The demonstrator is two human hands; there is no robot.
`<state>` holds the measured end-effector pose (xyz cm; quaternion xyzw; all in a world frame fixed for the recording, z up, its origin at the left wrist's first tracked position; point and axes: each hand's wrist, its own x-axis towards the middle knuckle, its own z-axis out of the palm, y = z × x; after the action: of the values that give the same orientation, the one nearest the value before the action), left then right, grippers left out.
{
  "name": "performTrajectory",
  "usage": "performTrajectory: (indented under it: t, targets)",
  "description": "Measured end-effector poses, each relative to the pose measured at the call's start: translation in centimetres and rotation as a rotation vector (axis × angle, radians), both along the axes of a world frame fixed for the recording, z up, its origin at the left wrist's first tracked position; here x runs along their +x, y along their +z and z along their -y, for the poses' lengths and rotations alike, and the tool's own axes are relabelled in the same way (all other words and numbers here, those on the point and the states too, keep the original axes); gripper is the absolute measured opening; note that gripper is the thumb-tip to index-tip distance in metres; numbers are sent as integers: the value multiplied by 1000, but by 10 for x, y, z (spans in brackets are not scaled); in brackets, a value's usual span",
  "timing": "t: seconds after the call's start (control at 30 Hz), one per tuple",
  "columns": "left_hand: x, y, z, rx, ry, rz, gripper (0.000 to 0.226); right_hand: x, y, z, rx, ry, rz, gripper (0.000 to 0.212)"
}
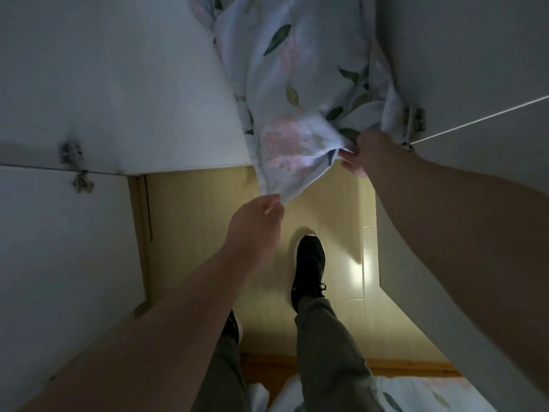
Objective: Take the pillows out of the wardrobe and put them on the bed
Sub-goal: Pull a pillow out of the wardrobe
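Head view: left hand (255,221) and right hand (367,154), at its 2 o'clock, pinch pillow (297,84) edge; looks soft, light, so better to grab the bulk.

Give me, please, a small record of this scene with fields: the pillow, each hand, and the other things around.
wardrobe doors: white, open on both sides
floor: pale wood
pillow: floral, hanging out between the wardrobe doors, above the floor
left hand: pinches the pillow's lower corner
right hand: grips the pillow's edge further up
shoe: black, on the floor below the hands
bedding: floral, at the picture's lower edge; pillow not yet on it
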<state>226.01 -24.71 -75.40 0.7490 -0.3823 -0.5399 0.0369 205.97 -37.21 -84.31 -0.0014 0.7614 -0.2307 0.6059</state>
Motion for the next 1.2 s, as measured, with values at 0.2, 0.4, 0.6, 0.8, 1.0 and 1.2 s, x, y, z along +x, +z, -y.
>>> performTrajectory:
  t: [0.2,0.4,0.6,0.8,1.0,1.2]
  targets:
    - [25,66,-2,-57,41,23,44,53,99,-26,-88,96,188,27]
    - [70,149,-6,-197,-46,174,76,118,228,-48,-307,430,215,31]
    - [126,236,-33,-348,-252,424,108,154,350,-74,-507,732,-64,34]
    - [164,325,-69,-474,-461,577,128,165,464,-139,-593,759,-164,34]
    - [185,385,-113,-460,-598,542,143,169,563,-213,-748,831,-128,22]
    - [175,417,-170,-458,-498,328,56,174,597,-270,-838,927,-77,31]
